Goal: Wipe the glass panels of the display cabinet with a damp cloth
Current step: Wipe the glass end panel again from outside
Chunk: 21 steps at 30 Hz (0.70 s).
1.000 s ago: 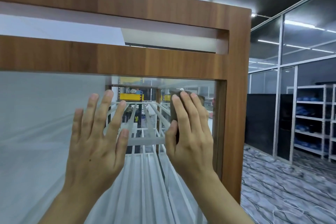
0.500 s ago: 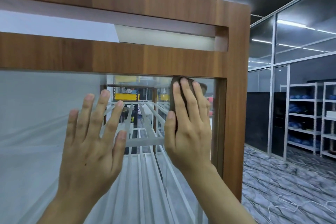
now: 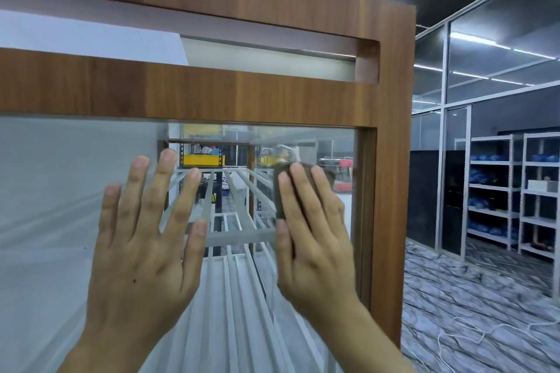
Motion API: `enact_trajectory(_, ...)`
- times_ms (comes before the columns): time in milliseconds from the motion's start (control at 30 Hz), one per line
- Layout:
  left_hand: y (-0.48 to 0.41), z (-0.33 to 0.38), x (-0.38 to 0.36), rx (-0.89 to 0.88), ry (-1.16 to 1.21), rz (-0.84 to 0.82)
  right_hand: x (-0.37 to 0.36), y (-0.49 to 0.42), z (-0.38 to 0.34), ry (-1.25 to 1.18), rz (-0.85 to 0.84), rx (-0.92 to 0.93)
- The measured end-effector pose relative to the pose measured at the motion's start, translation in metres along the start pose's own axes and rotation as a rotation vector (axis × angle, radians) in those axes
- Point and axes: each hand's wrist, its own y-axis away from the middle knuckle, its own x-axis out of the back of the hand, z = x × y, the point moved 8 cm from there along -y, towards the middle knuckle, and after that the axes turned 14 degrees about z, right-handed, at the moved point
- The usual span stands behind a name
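A tall display cabinet with a brown wood frame (image 3: pixel 391 160) fills the view, and its glass panel (image 3: pixel 60 191) sits below the lower crossbar. My left hand (image 3: pixel 142 239) lies flat on the glass with fingers spread and straight. My right hand (image 3: pixel 312 230) presses a dark brown cloth (image 3: pixel 280 185) flat against the glass near the panel's right edge. Its fingers are straight over the cloth, which is mostly hidden under the hand. White slatted shelves (image 3: pixel 236 230) show through the glass.
The cabinet's right post stands just right of my right hand. Beyond it lies an open floor with loose white cords (image 3: pixel 472 330). White shelving racks (image 3: pixel 515 197) with blue items line the far right wall under glass partitions.
My right hand slid the cloth up to the crossbar, then back down the glass. My left hand stayed flat on the panel.
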Motion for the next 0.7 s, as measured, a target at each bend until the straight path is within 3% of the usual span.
enact_trajectory(67,0.001,0.0,0.0,0.005,-0.004,-0.002,0.01,-0.005,0.017,0.028,0.055,-0.02)
enact_trajectory(200,0.0,0.002,-0.001,0.019,-0.021,-0.009,0.001,-0.037,0.016,0.055,0.183,-0.234)
enact_trajectory(333,0.001,0.001,-0.001,0.041,-0.022,-0.011,-0.003,0.003,-0.007,-0.038,-0.003,-0.001)
enact_trajectory(400,0.002,0.002,-0.002,0.043,-0.016,-0.019,0.013,0.017,0.006,-0.025,-0.002,0.041)
enact_trajectory(600,0.001,0.001,-0.003,0.042,-0.028,-0.022,0.005,-0.037,0.025,0.011,0.229,-0.312)
enact_trajectory(700,0.0,0.001,-0.002,0.033,-0.016,-0.012,-0.005,-0.01,-0.001,-0.046,0.06,-0.125)
